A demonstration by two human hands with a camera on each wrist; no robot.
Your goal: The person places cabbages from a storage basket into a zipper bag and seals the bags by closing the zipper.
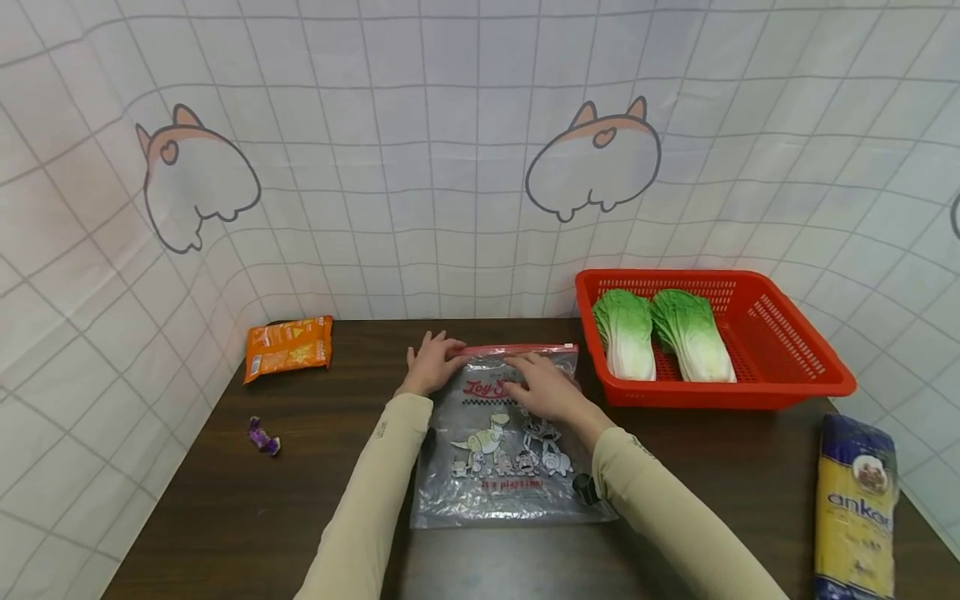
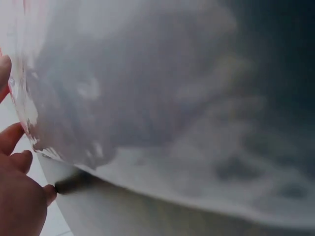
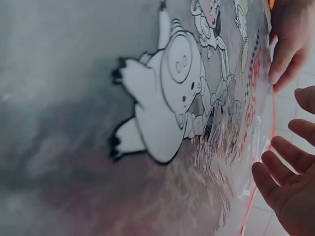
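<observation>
A clear zip bag [image 1: 480, 492] with cartoon print and a red zip strip lies flat on the dark table, its zip edge at the far side. My left hand [image 1: 432, 364] rests at the bag's far left corner, fingers spread and thumb by the red strip. The left wrist view shows these fingertips [image 2: 17, 135] along the bag's edge. My right hand [image 1: 551, 387] is over the upper right of the bag, fingers pointing left. In the right wrist view its fingers [image 3: 283, 167] are spread near the zip edge, gripping nothing.
A red basket [image 1: 795, 387] holding two napa cabbages [image 1: 628, 337] stands at the back right. A yellow and blue packet [image 1: 855, 508] lies at the right edge. Leftward are an orange snack bag [image 1: 288, 347] and a purple wrapped candy [image 1: 263, 437]. A white grid cloth [image 1: 390, 250] hangs behind.
</observation>
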